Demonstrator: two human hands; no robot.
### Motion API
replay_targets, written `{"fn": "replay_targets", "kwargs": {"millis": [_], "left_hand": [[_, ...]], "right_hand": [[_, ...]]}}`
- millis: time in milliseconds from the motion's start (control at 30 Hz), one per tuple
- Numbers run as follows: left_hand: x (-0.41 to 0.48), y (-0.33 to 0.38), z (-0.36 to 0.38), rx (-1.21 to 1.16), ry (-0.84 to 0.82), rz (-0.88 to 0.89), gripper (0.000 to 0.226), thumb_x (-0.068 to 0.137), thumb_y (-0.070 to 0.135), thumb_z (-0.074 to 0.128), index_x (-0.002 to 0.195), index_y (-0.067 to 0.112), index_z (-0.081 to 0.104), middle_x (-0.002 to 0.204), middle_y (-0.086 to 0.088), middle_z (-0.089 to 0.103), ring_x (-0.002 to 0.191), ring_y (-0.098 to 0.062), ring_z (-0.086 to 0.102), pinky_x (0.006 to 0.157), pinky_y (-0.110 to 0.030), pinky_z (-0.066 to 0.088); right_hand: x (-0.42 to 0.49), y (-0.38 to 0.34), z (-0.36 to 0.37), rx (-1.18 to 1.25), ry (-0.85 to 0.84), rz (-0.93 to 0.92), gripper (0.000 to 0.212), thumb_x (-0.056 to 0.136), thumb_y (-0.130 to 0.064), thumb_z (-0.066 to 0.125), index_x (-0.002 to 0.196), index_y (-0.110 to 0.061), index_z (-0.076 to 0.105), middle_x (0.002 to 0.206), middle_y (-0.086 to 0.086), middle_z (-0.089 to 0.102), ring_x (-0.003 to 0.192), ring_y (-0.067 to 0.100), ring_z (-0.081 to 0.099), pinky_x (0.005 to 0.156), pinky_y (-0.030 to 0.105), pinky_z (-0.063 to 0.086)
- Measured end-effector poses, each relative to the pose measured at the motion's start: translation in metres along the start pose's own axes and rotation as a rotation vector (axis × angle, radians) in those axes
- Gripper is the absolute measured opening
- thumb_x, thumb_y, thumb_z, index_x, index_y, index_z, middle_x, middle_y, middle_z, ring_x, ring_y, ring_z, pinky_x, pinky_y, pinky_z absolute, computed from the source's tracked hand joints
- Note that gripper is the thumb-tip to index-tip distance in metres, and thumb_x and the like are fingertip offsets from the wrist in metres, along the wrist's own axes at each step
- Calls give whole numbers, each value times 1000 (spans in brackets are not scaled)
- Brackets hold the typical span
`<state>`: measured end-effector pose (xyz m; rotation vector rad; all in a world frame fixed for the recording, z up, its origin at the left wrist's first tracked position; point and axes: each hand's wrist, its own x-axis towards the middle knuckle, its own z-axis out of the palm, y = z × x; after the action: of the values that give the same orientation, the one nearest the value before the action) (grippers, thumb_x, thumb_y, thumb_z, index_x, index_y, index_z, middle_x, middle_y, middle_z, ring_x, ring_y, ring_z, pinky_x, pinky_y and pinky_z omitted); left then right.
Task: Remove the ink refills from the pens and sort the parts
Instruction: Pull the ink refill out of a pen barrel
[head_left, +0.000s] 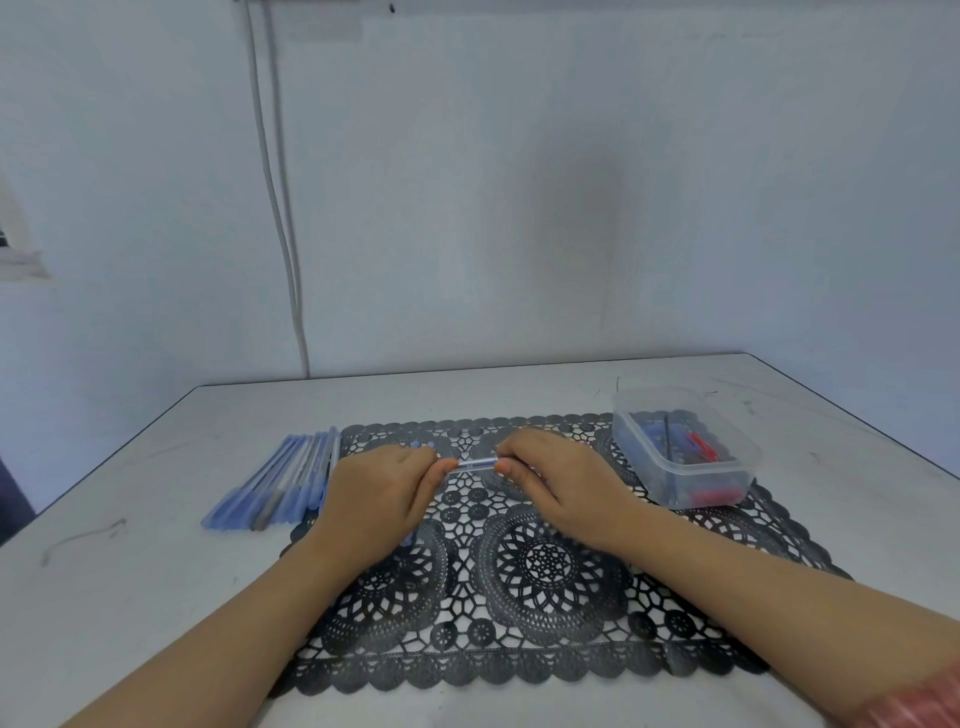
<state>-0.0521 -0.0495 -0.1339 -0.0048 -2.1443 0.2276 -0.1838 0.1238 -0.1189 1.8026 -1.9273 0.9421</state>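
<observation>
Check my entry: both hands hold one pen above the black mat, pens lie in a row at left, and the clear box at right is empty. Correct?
The clear box is not empty: the head view shows red, blue and dark parts in it. The rest stands: left hand and right hand hold one pen above the mat, row of pens at left.

Plain workroom: bare wall (519, 182), scuffed white table (130, 597), black lace mat (550, 564).

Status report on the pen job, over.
Both busy: left hand and right hand each pinch an end of one clear pen, above the lace mat. Spare pen row lies left, plastic tub with parts right. Nothing blocking.
</observation>
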Motion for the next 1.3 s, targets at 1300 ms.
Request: {"fn": "replay_targets", "kwargs": {"millis": [1300], "left_hand": [[3,1,-5,56,65,100,56,103,42,33,61,16,59,48,7,47,38,-10,39,38,-19,25]], "right_hand": [[1,0,-5,205,-183,117,26,94,-43,34,72,-35,46,58,-6,55,49,5,45,52,26,41]]}}
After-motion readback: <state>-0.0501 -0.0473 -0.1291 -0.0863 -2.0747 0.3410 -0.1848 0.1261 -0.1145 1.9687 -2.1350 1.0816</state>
